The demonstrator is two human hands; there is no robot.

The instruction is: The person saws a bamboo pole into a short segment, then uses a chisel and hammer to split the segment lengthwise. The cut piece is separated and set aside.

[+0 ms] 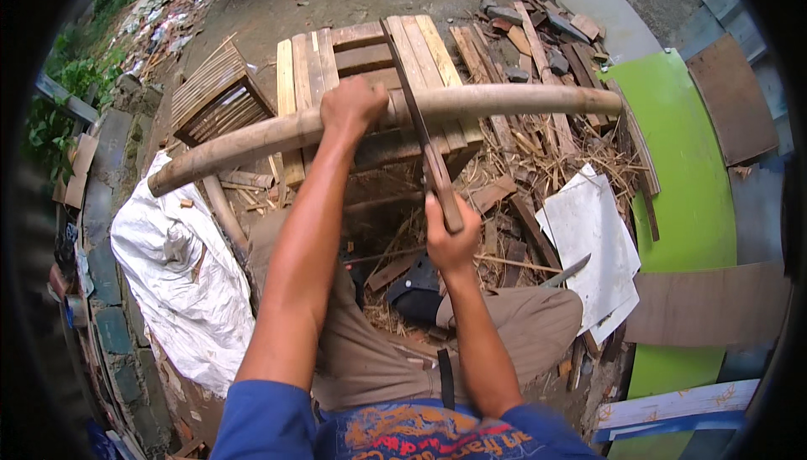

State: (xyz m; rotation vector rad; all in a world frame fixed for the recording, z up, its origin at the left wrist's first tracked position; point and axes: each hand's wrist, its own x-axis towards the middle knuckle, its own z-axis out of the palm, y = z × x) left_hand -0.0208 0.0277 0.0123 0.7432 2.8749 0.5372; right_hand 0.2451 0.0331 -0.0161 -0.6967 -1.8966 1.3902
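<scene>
A long bamboo pole [521,100] lies crosswise over a low slatted wooden bench [303,65], both its ends sticking out past the sides. My left hand [355,105] is closed around the pole, left of the saw. Wrapped round the wooden handle of a handsaw [412,103] is my right hand [454,233], nearer to me. The long, thin blade crosses the pole just right of my left hand and points away from me. How deep the teeth sit in the bamboo cannot be made out.
A slatted bamboo crate [223,94] stands left of the bench, with a white sack [181,267] nearer. On the right lie wood scraps and shavings [538,153], white sheets [593,241], a knife-like blade [567,271] and a green panel [685,208].
</scene>
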